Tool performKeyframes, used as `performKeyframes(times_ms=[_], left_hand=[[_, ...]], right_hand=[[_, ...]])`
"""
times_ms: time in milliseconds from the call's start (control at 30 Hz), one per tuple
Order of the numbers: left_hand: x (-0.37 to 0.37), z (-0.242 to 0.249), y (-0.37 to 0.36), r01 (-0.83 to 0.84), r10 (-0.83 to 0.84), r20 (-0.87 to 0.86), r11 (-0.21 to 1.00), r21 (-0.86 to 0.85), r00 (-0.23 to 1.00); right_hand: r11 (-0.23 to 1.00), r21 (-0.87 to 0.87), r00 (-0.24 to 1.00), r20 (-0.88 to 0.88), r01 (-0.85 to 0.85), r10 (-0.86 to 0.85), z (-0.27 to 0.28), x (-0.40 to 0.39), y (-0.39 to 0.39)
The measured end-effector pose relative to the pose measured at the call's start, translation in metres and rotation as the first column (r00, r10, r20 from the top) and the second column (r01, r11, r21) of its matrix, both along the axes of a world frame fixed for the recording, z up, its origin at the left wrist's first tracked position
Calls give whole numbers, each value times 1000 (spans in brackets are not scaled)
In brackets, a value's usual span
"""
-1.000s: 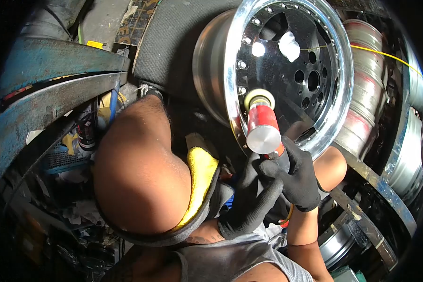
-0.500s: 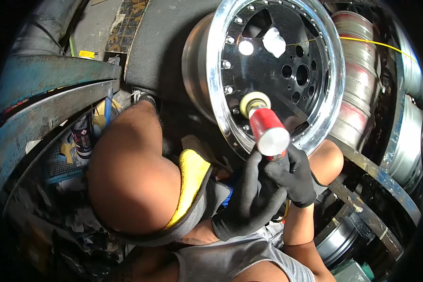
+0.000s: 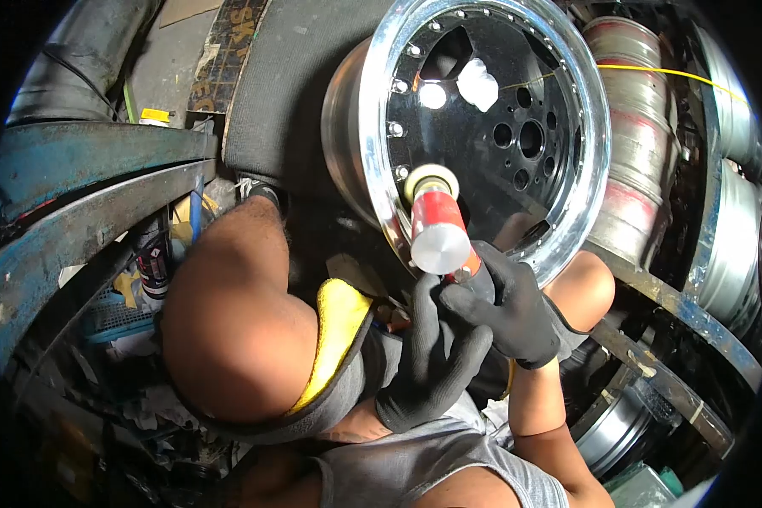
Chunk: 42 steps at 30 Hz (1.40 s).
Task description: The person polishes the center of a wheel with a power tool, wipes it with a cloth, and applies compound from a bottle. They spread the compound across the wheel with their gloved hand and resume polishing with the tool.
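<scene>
A hand-held polisher (image 3: 440, 229) with a red body, a silver end cap and a pale yellow round pad (image 3: 432, 179) is between my gloved hands. Its pad lies over the black face of a wheel rim (image 3: 483, 161), close beside the row of bolts along the polished lip. Black-gloved, my right hand (image 3: 510, 306) wraps round the polisher's handle from the right. My left hand (image 3: 432, 368), in a matching glove, cups the handle from below left, a long finger reaching up to the end cap. The handle is mostly hidden by the gloves.
Several bare metal rims (image 3: 626, 127) stand at the right behind a scuffed metal frame (image 3: 694, 313). A yellow hose (image 3: 677, 72) crosses them. Yellow cloth (image 3: 337, 326) lies by my left thigh. Worn blue metal beams (image 3: 102, 161) run along the left, above a dark can (image 3: 152, 262).
The polisher has shifted left across the wheel face, nearer the bolts, and both hands have moved left with it. The whole view has also moved slightly.
</scene>
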<state>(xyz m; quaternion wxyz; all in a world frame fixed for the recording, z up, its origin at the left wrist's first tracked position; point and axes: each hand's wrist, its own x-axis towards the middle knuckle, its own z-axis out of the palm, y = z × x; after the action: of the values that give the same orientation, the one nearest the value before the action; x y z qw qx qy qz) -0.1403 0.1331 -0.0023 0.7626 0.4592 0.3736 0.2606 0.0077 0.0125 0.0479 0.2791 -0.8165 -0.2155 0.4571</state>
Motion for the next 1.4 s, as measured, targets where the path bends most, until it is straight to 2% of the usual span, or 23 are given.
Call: performKeyframes(times_ms=[200, 333, 433, 500, 533, 600, 667, 733, 767, 800, 867, 900, 1000, 1033, 1133, 1167, 1300, 1400], left_hand=[[2, 3, -27, 175, -175, -16, 970, 169, 984], [7, 6, -52, 277, -283, -40, 889, 365, 958], [7, 6, -60, 332, -326, -111, 769, 545, 939], [5, 4, -61, 379, -338, -200, 634, 674, 920], [4, 3, -62, 400, -336, -243, 559, 726, 910], [5, 0, -63, 433, -349, -289, 469, 770, 891], [7, 2, -69, 415, -402, -206, 550, 724, 892], [11, 4, -75, 383, -419, -53, 763, 521, 907], [12, 6, -78, 358, -389, 32, 875, 327, 921], [12, 7, -77, 343, -362, 81, 921, 187, 929], [13, 7, -78, 325, -328, 122, 945, 46, 937], [14, 6, -78, 325, -327, 124, 945, 39, 937], [15, 3, -77, 326, -333, 106, 942, 80, 937], [15, 3, -76, 324, -335, 94, 940, 109, 938], [15, -2, -75, 321, -338, 61, 925, 202, 939], [15, -3, -76, 319, -338, 52, 921, 225, 940], [14, -3, -75, 324, -350, 41, 901, 289, 936], [13, -3, -69, 338, -368, 37, 885, 321, 929]], right_hand=[[999, 28, 995, 97, 19, -22, -10, -10, 1], [999, -11, 997, -63, 34, -35, -5, 1, -5], [990, 37, 990, 32, 133, -135, -7, -8, -3], [980, 63, 974, 121, 187, -193, -10, -14, -4], [953, 121, 952, 97, 278, -290, -13, -19, -8], [942, 41, 943, 20, 332, -333, -11, -15, -25], [947, -39, 945, -59, 319, -321, 1, -9, -28], [959, -57, 956, -75, 278, -282, 2, -5, -27], [966, -51, 963, -81, 253, -256, 1, -4, -26], [973, -46, 969, -86, 227, -230, 0, -3, -25], [995, 16, 994, -44, 97, -96, -4, 2, -15], [993, -69, 990, -88, 100, -106, -1, 2, -8], [997, 49, 998, -1, 67, -67, -9, -3, -1], [996, 82, 996, 77, 34, -41, -11, -5, 1], [999, -43, 1000, -7, 12, -12, -2, 2, 0], [995, -42, 993, -70, 95, -98, -1, 2, 1], [992, -3, 990, -64, 124, -124, -5, 0, 1], [962, 80, 963, -88, 262, -255, -13, -9, -1]])
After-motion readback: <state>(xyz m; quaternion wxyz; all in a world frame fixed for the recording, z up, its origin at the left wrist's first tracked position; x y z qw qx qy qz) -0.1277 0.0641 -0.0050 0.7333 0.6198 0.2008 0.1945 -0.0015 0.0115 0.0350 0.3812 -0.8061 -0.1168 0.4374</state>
